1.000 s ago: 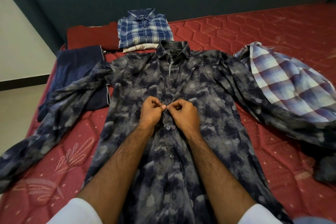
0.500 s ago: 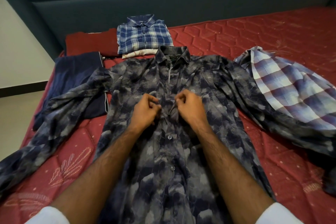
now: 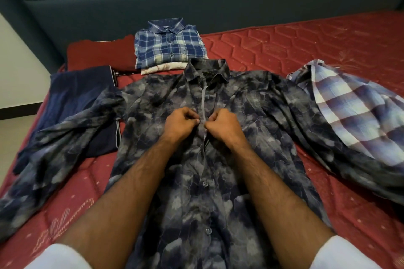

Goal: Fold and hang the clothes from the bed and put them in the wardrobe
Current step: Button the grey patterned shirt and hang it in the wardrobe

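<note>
Head view:
Shirt: my dark grey-blue patterned shirt (image 3: 218,159) lies face up, spread flat on the red bed (image 3: 306,50), sleeves out, lower buttons done.
Hands: my left hand (image 3: 180,122) and right hand (image 3: 223,124) each pinch the placket edges at chest height.
Label: collar tag too small to read.

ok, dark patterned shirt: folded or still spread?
Spread. The dark shirt lies flat, front up, both sleeves out sideways; left hand and right hand pinch its front placket.
</note>
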Motion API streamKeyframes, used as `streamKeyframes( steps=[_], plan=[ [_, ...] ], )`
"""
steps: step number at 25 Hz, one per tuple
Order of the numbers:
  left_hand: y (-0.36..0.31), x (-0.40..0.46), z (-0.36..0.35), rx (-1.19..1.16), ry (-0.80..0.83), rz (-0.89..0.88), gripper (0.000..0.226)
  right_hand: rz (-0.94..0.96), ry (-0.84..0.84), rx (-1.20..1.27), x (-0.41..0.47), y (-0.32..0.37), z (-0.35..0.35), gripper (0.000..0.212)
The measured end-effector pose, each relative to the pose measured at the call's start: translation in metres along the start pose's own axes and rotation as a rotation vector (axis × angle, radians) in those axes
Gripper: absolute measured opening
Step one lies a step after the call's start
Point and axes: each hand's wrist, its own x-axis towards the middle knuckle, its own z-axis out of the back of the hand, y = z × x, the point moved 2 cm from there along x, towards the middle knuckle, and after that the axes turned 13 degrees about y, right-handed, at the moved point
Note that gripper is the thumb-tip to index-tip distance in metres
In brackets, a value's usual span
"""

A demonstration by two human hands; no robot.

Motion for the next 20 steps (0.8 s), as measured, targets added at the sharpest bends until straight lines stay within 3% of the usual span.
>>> streamKeyframes(
  steps=[3, 8, 11, 15, 17, 20],
  plan=[
    [-0.002, 0.002, -0.001, -0.136, 0.036, 0.054, 0.015, 0.004, -0.048, 0.359, -0.001, -0.014, -0.002, 0.011],
    [0.0, -0.007, -0.004, 0.214, -0.058, -0.063, 0.019, 0.048, -0.051, 0.679, -0.006, -0.02, -0.004, 0.014],
    [-0.004, -0.003, -0.001, 0.156, -0.022, 0.04, 0.019, 0.087, -0.031, 0.717, -0.005, -0.022, -0.003, 0.013],
    [-0.012, 0.003, -0.002, -0.093, 0.073, 0.19, 0.013, 0.092, -0.047, 0.739, -0.007, -0.025, -0.007, 0.002],
    [-0.015, 0.0, -0.002, -0.235, 0.087, 0.204, 0.005, 0.075, -0.089, 0.715, -0.004, -0.027, -0.01, 0.008],
    [-0.019, -0.007, -0.001, -0.361, 0.069, 0.194, 0.027, 0.047, -0.172, 0.606, -0.003, -0.027, -0.015, 0.013]
  ],
)
